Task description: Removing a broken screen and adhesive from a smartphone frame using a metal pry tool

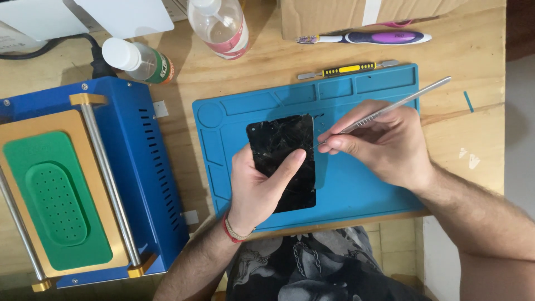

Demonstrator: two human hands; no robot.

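My left hand holds a black phone with a cracked screen, thumb lying across its glass, above a blue work mat. My right hand pinches a thin metal tool, a pair of tweezers or a pry stick, whose tip touches the phone's upper right edge. A red cord bracelet circles my left wrist.
A blue heating machine with a green pad stands at the left. Behind lie a small green-labelled bottle, a clear plastic bottle, a yellow-handled spudger, a purple toothbrush and a cardboard box.
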